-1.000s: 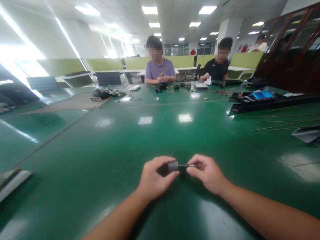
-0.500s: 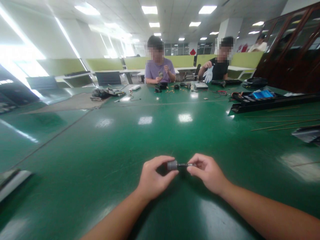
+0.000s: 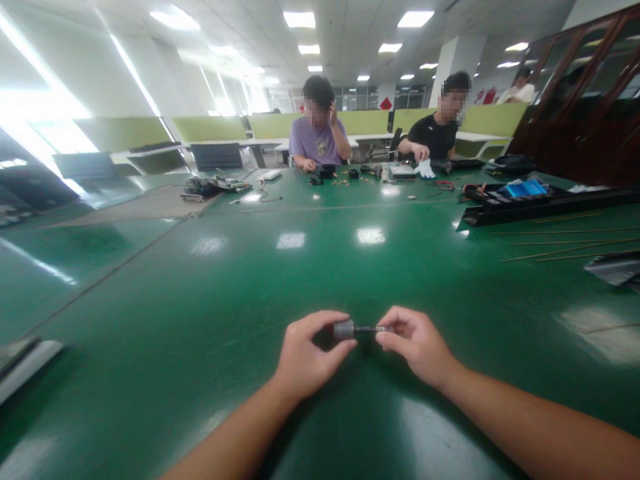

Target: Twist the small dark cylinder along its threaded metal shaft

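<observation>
Between thumb and fingers, my left hand (image 3: 311,355) holds a short grey cylinder (image 3: 344,330). A thin dark shaft (image 3: 365,329) runs from the cylinder's right side to my right hand (image 3: 417,345). The fingertips of my right hand are pinched around the shaft's far end, which they partly hide. Both hands are near the middle of the green table (image 3: 240,287), low in the view. The cylinder and shaft lie level, side to side.
Two people sit across the table, with small black parts (image 3: 353,174) and a white glove (image 3: 425,169) before them. A black tray (image 3: 520,200) and thin rods (image 3: 570,243) lie at right. A flat object (image 3: 30,367) is at the left edge.
Across the table, one person has lowered the white glove to the tabletop, and the other has raised a hand to the head. My hands have barely moved.
</observation>
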### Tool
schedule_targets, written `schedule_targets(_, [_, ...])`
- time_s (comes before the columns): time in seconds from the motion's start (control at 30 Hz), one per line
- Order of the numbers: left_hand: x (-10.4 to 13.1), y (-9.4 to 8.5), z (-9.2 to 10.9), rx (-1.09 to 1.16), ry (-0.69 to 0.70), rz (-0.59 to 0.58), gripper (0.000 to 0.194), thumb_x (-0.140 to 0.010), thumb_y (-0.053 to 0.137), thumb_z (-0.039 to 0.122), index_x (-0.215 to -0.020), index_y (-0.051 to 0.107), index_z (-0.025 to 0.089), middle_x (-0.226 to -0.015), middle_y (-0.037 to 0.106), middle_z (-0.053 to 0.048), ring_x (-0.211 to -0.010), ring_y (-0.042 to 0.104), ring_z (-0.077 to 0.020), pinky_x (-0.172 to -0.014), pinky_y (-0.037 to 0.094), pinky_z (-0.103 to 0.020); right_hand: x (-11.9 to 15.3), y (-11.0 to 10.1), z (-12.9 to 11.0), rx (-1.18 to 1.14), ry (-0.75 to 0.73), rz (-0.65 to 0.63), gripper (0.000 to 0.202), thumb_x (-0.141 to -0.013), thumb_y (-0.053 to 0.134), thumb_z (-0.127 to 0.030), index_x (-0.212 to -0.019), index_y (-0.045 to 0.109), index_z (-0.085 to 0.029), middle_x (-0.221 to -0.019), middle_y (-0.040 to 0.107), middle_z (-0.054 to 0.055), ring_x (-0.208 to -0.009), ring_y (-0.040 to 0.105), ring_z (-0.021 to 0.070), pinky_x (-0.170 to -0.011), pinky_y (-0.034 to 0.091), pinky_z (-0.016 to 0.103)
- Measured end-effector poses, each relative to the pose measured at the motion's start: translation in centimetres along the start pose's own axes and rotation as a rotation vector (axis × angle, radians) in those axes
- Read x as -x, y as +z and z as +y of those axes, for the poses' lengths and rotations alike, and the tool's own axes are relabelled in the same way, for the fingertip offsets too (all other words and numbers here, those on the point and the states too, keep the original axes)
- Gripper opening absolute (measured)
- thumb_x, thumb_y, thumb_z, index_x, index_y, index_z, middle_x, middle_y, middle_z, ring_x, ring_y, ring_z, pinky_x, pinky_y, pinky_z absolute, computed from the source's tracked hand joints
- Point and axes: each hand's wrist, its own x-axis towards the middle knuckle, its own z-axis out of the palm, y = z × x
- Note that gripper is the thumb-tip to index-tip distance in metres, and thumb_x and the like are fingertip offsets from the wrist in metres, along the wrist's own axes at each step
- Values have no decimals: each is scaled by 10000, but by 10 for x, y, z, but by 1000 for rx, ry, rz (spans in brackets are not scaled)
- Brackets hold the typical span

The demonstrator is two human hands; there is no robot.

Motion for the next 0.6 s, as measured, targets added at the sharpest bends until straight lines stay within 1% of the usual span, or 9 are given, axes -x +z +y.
schedule_targets(0.23, [-1,-1,2,-3,-11,-3,266,-719,787,298,-963,738,204,-936,761,-63,-840,708,-225,-786,564,-343,0,0,-1,-19,-8,12,158,-742,714,-289,-755,616,-166,-651,601,-5,-610,540,143,-592,401,265])
schedule_targets(0.6, [-1,-1,2,-6,-6,7,261,-719,795,288,-959,735,206,-937,761,-51,-847,711,-217,-800,564,-332,-1,-1,2,-50,-21,16,166,-740,726,-287,-749,613,-166,-645,586,-14,-599,529,136,-585,395,260])
